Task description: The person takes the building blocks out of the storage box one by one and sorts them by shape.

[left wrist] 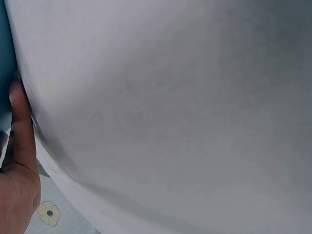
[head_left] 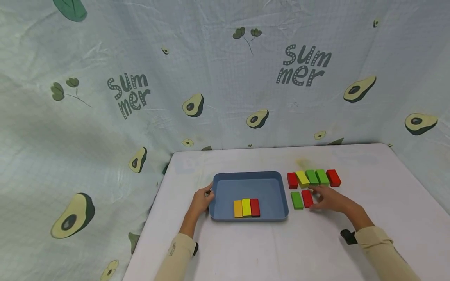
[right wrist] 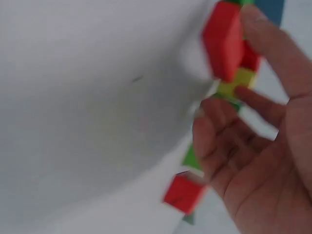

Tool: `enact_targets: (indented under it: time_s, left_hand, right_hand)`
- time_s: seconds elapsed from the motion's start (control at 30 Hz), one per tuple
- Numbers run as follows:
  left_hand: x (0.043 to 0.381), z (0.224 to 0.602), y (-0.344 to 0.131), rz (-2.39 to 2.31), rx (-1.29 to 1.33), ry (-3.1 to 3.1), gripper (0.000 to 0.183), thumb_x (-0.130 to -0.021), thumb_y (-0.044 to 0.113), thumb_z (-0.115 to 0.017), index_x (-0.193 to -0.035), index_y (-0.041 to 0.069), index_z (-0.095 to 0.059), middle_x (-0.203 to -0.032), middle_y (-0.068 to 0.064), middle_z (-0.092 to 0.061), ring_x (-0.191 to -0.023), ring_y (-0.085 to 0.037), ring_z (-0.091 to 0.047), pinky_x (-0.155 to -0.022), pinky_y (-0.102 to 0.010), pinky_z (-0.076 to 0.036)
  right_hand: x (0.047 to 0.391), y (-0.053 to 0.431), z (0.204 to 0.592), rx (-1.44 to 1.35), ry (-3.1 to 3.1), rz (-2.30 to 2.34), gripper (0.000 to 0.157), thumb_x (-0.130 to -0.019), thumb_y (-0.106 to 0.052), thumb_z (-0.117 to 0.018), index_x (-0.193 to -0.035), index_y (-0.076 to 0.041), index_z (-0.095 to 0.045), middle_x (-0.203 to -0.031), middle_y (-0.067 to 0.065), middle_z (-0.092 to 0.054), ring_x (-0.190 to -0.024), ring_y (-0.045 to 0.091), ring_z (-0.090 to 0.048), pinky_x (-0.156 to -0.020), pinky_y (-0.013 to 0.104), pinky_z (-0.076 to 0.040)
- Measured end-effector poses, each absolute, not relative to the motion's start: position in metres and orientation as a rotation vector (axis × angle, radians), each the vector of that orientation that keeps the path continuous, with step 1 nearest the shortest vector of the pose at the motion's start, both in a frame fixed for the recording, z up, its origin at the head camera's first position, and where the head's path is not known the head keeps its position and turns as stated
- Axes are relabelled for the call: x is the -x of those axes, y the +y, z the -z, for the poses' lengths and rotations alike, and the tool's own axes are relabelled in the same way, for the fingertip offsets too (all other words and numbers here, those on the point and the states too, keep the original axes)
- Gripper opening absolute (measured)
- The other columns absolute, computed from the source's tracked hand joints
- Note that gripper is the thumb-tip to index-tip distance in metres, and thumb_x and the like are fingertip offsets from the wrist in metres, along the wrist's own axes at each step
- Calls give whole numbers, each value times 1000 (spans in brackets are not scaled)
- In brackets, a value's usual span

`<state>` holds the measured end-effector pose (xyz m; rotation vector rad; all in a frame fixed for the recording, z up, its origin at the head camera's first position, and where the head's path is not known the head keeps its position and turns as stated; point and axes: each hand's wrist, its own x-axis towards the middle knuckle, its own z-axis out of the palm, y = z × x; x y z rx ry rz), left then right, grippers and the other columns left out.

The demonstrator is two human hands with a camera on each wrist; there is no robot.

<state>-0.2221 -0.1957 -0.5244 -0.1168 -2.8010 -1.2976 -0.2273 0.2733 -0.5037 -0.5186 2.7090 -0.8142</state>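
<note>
My left hand (head_left: 201,201) rests against the left side of the blue-grey tray (head_left: 225,180), its fingertips at the rim. In the left wrist view one finger (left wrist: 22,126) lies straight along the tray's wall (left wrist: 6,63). An orange block (head_left: 238,208), a yellow block (head_left: 246,207) and a red block (head_left: 254,207) stand side by side in the tray. My right hand (head_left: 330,199) hovers right of the tray, thumb and fingers spread apart beside a red block (head_left: 307,199). Left of that block lies a green block (head_left: 297,200). Nothing shows held in the right hand.
Behind runs a row with a red block (head_left: 292,180), a yellow block (head_left: 302,179), two green blocks (head_left: 311,177) and another red block (head_left: 333,178). The white table (head_left: 253,249) ends at a cloth backdrop (head_left: 225,128) printed with avocados.
</note>
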Motion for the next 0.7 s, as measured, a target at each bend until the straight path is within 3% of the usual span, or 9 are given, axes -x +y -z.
enact_targets:
  time_s: [0.13, 0.27, 0.4, 0.5, 0.7]
  left_hand:
    - [222, 525, -194, 1304, 111, -2804, 46, -90, 10, -53, -136, 4, -50, -88, -9, -62, -43, -10, -37, -42, -28, -37]
    - [221, 523, -193, 1347, 83, -2813, 46, -91, 11, -53, -137, 4, -49, -92, -11, -61, -43, -11, -41, -41, -29, -40]
    - [219, 521, -192, 1407, 30, -2831, 47, -93, 11, -53, -139, 5, -47, -95, -12, -60, -41, -13, -45, -38, -30, -42]
    - [219, 520, -191, 1400, 23, -2833, 46, -93, 11, -53, -139, 6, -47, -95, -12, -60, -40, -13, -45, -38, -30, -42]
    - [218, 519, -192, 1378, 32, -2824, 46, -93, 11, -53, -138, 5, -48, -93, -12, -61, -40, -13, -45, -38, -30, -42]
  right_hand:
    - [223, 263, 481, 460, 2724, 764, 57, -74, -31, -79, -115, 3, -58, -105, 16, -54, -94, 29, -51, -74, 40, -51]
    - [221, 254, 466, 459, 2694, 782, 31, -79, -25, -76, -95, -3, -60, -88, 5, -56, -80, 21, -51, -68, 35, -48]
    - [221, 245, 466, 543, 2704, 844, 19, -83, -16, -72, -91, -4, -60, -80, 0, -55, -74, 17, -51, -64, 30, -47]
    - [223, 234, 470, 640, 2742, 893, 22, -83, -15, -71, -98, -2, -61, -87, 3, -58, -79, 19, -53, -67, 31, -49]
    - [219, 196, 479, 805, 2754, 949, 44, -83, -18, -73, -120, 1, -58, -111, 12, -58, -96, 28, -55, -79, 39, -50]
